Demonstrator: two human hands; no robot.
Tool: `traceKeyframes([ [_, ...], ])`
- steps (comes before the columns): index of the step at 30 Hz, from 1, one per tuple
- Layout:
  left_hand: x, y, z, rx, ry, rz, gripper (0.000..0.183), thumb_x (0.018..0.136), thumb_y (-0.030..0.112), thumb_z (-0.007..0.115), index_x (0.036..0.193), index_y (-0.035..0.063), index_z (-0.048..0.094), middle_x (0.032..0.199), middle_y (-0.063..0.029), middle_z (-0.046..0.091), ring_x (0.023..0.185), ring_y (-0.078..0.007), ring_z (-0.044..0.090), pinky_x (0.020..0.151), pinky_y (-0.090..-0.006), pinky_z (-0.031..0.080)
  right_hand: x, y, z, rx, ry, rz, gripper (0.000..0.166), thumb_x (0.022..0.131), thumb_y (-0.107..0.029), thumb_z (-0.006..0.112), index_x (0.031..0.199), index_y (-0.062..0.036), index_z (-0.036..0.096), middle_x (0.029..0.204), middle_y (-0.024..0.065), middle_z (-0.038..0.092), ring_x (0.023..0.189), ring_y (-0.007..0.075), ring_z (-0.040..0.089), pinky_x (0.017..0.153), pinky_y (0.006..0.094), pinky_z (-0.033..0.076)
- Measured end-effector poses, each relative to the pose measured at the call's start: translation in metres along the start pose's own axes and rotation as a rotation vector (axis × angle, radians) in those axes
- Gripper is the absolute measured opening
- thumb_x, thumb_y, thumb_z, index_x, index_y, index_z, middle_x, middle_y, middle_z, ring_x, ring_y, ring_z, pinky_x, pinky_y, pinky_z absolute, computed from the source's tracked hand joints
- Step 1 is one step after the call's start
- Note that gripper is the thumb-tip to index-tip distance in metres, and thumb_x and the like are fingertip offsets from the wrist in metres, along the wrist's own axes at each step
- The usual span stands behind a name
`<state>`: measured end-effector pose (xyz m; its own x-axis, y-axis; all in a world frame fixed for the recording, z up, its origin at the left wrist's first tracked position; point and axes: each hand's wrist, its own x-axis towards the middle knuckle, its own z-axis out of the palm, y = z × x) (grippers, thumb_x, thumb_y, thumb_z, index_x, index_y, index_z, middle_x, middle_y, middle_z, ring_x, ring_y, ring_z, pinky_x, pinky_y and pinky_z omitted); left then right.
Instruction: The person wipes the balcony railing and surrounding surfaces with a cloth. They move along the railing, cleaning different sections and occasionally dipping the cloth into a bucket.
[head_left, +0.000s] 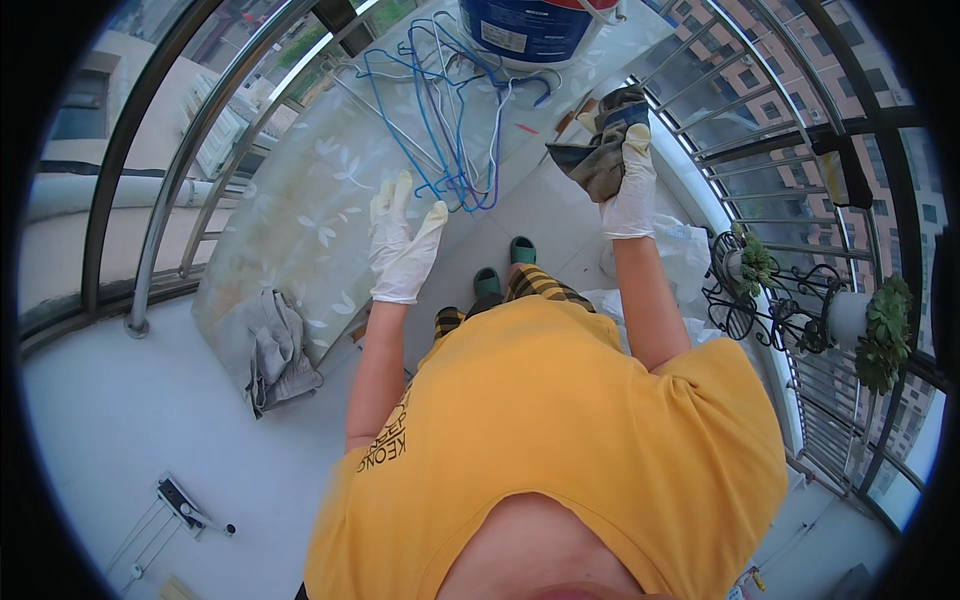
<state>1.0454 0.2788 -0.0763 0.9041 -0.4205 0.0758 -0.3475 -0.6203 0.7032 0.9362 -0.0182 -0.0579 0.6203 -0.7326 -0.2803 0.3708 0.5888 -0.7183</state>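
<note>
My left hand (405, 244), in a thin white glove, is held with its fingers apart and nothing in them. It is just below the near ends of a heap of blue, purple and white clothes hangers (454, 124). The hangers lie tangled on a table with a leaf-patterned cover (300, 225). To the right, my right hand (631, 191), also gloved, grips a bunched dark cloth (604, 150) with brown, grey and blue parts. The cloth is folded over itself, so its kind is hard to tell. A folded grey garment (277, 352) rests at the table's near left corner.
A blue bucket (532, 30) with writing stands at the table's far end. Metal railings (757, 67) run along the windows. Potted succulents (885, 334) stand on a black wire rack (757, 292) at right. White plastic bags (679, 247) lie beside my right arm.
</note>
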Motion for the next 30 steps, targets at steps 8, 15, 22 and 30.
traceKeyframes([
  [8, 0.120, 0.048, 0.084, 0.388, -0.038, -0.401, 0.122, 0.075, 0.069, 0.075, 0.166, 0.0163, 0.014, 0.170, -0.0262, 0.008, 0.157, -0.0442, 0.011, 0.120, -0.0648, 0.024, 0.008, -0.006, -0.044, 0.095, 0.125, -0.052, 0.046, 0.099, -0.038, 0.070, 0.130, -0.0087, 0.056, 0.107, 0.0045, 0.068, 0.076, 0.0141, 0.066, 0.064, 0.0328, 0.062],
  [15, 0.135, 0.029, 0.100, 0.530, -0.110, -0.478, 0.112, 0.084, 0.051, 0.075, 0.166, 0.0129, 0.009, 0.171, -0.0126, 0.018, 0.156, -0.0442, 0.014, 0.116, -0.0635, 0.033, 0.014, -0.023, -0.097, -0.091, 0.164, -0.052, 0.033, 0.098, -0.024, 0.072, 0.124, -0.0084, 0.059, 0.100, 0.0039, 0.069, 0.071, 0.0103, 0.063, 0.060, 0.0247, 0.056],
  [22, 0.156, 0.035, 0.104, 0.592, -0.193, -0.562, 0.119, 0.080, 0.034, 0.081, 0.166, 0.0099, 0.003, 0.168, -0.0119, 0.026, 0.154, -0.0431, 0.024, 0.111, -0.0597, 0.042, 0.012, -0.017, -0.069, -0.293, 0.180, 0.065, 0.033, 0.097, -0.028, 0.076, 0.120, -0.0073, 0.062, 0.095, 0.0017, 0.069, 0.078, 0.0085, 0.062, 0.066, 0.0229, 0.051],
  [30, 0.158, 0.024, 0.088, 0.580, -0.192, -0.517, 0.114, 0.076, 0.022, 0.083, 0.164, 0.0095, 0.011, 0.155, -0.0107, 0.048, 0.138, -0.0374, 0.050, 0.107, -0.0483, 0.050, 0.031, 0.012, -0.077, -0.619, -0.039, 0.276, 0.068, 0.093, -0.033, 0.079, 0.146, -0.0026, 0.050, 0.122, 0.0106, 0.067, 0.104, 0.0161, 0.063, 0.087, 0.0282, 0.051],
])
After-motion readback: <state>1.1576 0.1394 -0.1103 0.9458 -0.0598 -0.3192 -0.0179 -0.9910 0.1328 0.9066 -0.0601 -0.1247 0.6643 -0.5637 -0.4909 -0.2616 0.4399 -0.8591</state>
